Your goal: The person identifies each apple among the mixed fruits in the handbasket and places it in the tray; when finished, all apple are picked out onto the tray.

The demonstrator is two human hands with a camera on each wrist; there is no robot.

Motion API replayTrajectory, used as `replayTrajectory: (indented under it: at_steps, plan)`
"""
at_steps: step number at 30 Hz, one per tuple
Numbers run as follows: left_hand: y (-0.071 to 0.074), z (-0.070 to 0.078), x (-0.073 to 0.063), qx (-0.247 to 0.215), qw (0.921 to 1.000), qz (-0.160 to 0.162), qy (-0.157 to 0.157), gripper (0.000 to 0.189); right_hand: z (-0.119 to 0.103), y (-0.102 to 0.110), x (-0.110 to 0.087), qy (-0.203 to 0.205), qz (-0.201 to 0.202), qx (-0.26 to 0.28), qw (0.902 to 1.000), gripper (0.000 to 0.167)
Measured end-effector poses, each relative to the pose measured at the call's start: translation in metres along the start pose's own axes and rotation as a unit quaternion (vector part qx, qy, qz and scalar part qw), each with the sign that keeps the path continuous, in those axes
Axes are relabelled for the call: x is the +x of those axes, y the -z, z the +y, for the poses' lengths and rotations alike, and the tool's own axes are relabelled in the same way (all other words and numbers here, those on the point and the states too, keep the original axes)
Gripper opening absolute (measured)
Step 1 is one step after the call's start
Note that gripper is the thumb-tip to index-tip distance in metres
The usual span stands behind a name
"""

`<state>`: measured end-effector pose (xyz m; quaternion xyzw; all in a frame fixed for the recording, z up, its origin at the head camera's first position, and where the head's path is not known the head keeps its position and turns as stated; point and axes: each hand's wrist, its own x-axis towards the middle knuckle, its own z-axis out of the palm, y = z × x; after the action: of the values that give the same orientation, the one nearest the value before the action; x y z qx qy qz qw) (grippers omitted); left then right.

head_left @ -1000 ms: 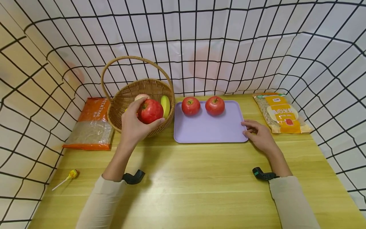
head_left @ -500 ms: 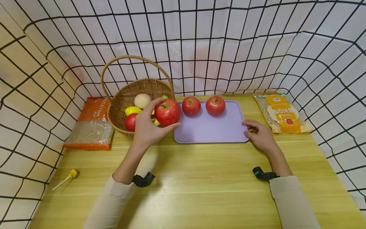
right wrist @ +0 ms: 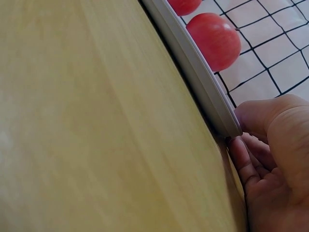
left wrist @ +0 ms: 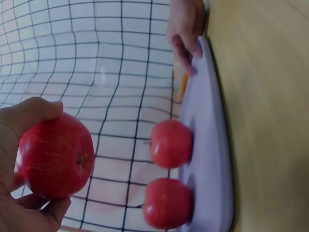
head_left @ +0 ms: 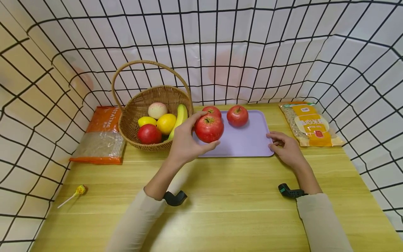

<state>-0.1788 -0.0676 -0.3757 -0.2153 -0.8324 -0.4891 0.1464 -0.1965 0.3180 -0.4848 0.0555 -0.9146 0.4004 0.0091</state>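
Note:
My left hand grips a red apple between thumb and fingers, held over the left part of the lilac tray. The left wrist view shows the held apple well above the tray's level. Two more red apples stand on the tray: one near the back middle, the other partly hidden behind the held one. At the tray's right edge my right hand pinches the rim, its thumb on top and fingertips below in the right wrist view.
Left of the tray, a wicker basket with a tall handle holds a banana, a peach, yellow fruits and a red fruit. Bagged goods lie far left, another bag far right. A lollipop lies front left.
My left hand has carried the apple rightward from over the basket to over the tray, uncovering the fruit in the basket. The right hand has stayed at the tray's edge.

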Motion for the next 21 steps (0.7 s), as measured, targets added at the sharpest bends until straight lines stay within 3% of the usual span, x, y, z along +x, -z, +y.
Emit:
replayTrajectory:
  at_steps: [6, 14, 21]
  plan:
    - [-0.02, -0.006, 0.0, 0.023, 0.9996, -0.017, 0.0, 0.084, 0.001, 0.0, 0.001, 0.0, -0.002, -0.001, 1.0, 0.039]
    - [-0.036, -0.021, -0.002, 0.015, 0.9972, -0.042, 0.06, 0.089, 0.001, 0.0, 0.001, -0.002, -0.004, 0.002, 1.0, 0.039]
    - [-0.047, -0.041, -0.003, 0.016, 0.9968, -0.056, 0.055, 0.088, 0.003, 0.0, 0.001, -0.002, -0.003, 0.003, 1.0, 0.04]
